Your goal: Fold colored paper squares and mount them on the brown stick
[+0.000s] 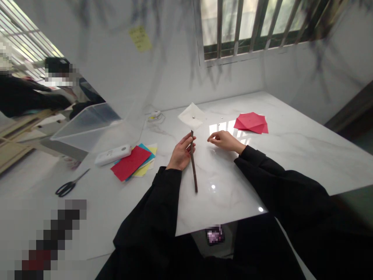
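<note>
Lengthwise, dark stick [194,167], pointing toward white paper [190,112]

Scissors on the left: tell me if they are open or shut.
Shut: the blades of the scissors lie together as one narrow strip, with the black handle loops close together.

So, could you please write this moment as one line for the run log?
left hand: holds brown stick | right hand: fingertips together, contents unclear | white paper: beyond stick | red sheets: beyond right hand | scissors: far left
</note>
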Tool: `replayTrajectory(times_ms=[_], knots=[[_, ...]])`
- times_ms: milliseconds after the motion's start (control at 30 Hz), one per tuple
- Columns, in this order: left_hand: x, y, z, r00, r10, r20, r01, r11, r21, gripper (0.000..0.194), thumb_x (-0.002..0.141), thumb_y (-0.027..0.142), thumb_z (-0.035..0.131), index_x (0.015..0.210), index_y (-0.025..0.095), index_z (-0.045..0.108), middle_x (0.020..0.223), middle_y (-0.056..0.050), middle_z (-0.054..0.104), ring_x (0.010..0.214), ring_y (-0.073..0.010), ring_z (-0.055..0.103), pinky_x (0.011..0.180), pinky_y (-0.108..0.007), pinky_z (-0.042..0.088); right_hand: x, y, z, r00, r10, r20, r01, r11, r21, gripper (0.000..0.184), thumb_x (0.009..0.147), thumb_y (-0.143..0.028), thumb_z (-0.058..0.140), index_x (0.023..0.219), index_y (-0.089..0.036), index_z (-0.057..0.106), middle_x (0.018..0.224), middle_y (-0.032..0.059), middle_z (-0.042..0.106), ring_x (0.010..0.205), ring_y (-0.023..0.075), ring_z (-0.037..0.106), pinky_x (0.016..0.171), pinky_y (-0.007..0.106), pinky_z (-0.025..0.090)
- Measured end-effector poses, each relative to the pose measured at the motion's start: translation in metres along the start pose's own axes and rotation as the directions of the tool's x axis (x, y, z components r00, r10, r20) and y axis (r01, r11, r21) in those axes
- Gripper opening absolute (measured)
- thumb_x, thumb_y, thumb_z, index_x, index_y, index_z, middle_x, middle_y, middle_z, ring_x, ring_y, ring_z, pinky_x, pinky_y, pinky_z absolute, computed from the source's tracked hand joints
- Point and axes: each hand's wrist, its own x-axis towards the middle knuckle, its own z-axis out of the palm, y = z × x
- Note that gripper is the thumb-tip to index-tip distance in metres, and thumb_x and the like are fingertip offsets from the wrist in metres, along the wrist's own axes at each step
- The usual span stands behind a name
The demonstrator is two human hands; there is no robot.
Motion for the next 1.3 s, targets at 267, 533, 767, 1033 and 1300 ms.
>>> replayTrajectory(times_ms=[267, 533, 767, 1033, 1300], knots=[[0.002, -0.005, 0.002, 0.999, 0.024, 0.026, -0.022, 0.995, -0.098, 0.042, 0.076, 0.014, 0.088, 0.114, 0.023, 0.074, 0.097, 0.001, 0.075, 0.074, -0.0073, 0.066, 0.074, -0.019, 0.053, -0.012, -0.030, 0.025, 0.900, -0.177, 0.398, -0.047, 0.868, 0.494, 0.047, 0.094, -0.059, 0.064, 0.089, -0.014, 0.074, 0.065, -0.0016, 0.059, 0.054, 0.0081, 0.042, 0.053, 0.024, 0.030], [0.009, -0.002, -0.011, 1.000, 0.015, 0.007, -0.014, 0.995, -0.104, 0.034, 0.081, 0.011, 0.079, 0.113, 0.019, 0.073, 0.096, -0.002, 0.076, 0.081, -0.0094, 0.068, 0.078, -0.019, 0.053, -0.016, -0.034, 0.023, 0.875, -0.183, 0.448, -0.107, 0.831, 0.547, 0.040, 0.096, -0.052, 0.067, 0.091, -0.013, 0.072, 0.064, -0.0037, 0.053, 0.053, 0.0067, 0.038, 0.050, 0.024, 0.024], [0.016, 0.001, -0.016, 0.994, 0.034, -0.101, -0.055, 0.975, -0.216, 0.015, 0.083, 0.012, 0.074, 0.095, 0.020, 0.072, 0.088, -0.001, 0.072, 0.081, -0.0122, 0.068, 0.077, -0.022, 0.053, -0.015, -0.027, 0.021, 0.783, -0.237, 0.576, -0.120, 0.849, 0.514, 0.039, 0.097, -0.048, 0.068, 0.105, -0.011, 0.076, 0.060, -0.0066, 0.046, 0.052, 0.0068, 0.034, 0.049, 0.023, 0.021], [0.016, 0.003, -0.012, 0.987, 0.065, -0.149, -0.105, 0.954, -0.281, 0.019, 0.083, 0.011, 0.080, 0.096, 0.023, 0.072, 0.084, 0.001, 0.070, 0.076, -0.0122, 0.065, 0.071, -0.023, 0.051, -0.018, -0.030, 0.020, 0.711, -0.265, 0.651, -0.133, 0.859, 0.494, 0.036, 0.096, -0.047, 0.069, 0.102, -0.012, 0.075, 0.065, -0.0049, 0.052, 0.053, 0.0060, 0.037, 0.049, 0.022, 0.022], [0.016, 0.002, -0.014, 0.986, 0.083, -0.146, -0.121, 0.954, -0.275, 0.019, 0.083, 0.011, 0.081, 0.096, 0.021, 0.073, 0.087, 0.000, 0.071, 0.078, -0.0124, 0.066, 0.072, -0.023, 0.052, -0.019, -0.033, 0.017, 0.685, -0.269, 0.677, -0.131, 0.869, 0.478, 0.032, 0.094, -0.042, 0.071, 0.100, -0.011, 0.075, 0.070, -0.0035, 0.056, 0.058, 0.0068, 0.043, 0.052, 0.022, 0.026]])
